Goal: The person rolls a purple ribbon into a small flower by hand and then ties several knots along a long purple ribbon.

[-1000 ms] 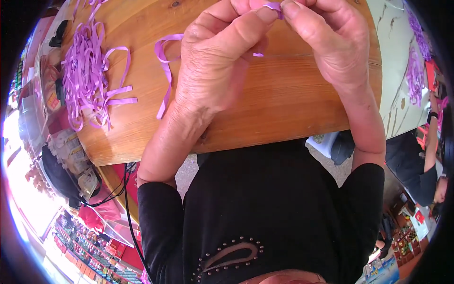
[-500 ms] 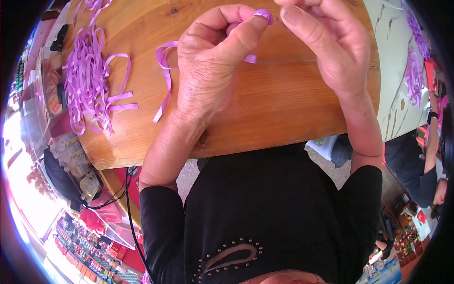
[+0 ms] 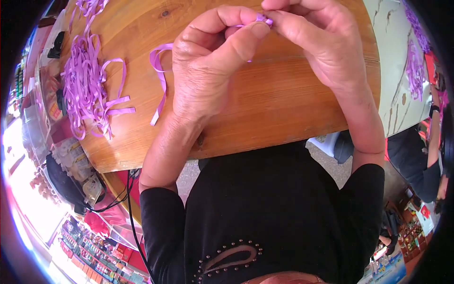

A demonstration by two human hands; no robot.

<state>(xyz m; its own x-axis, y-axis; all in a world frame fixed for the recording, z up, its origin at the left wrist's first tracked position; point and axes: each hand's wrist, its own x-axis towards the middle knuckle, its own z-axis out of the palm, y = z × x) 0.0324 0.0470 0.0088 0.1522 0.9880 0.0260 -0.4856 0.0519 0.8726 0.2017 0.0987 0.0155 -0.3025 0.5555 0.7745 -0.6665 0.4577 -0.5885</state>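
Observation:
Between the thumb and index finger of my left hand (image 3: pixel 208 61) a purple ribbon (image 3: pixel 161 71) is pinched, with a small folded loop standing out at the fingertips. One end of it trails behind the hand and lies on the wooden table (image 3: pixel 283 109). My right hand (image 3: pixel 326 42) has its thumb and index finger closed at that same loop, touching it from the right. The right fingertips lie close to the picture's upper edge, so part of their grip is hidden. Both hands are raised over the table.
A tangled heap of purple ribbons (image 3: pixel 85 80) covers the table's left side, with more ribbons (image 3: pixel 92 7) beyond it. Further purple ribbons (image 3: pixel 416 71) hang over a white marbled surface (image 3: pixel 392 85) at right. Another person's arm (image 3: pixel 434 137) is at the far right. Black cables (image 3: pixel 128 203) hang at lower left.
My right hand has moved left, and its fingertips have come onto the ribbon loop from a small distance away. My left hand has shifted slightly, keeping its pinch.

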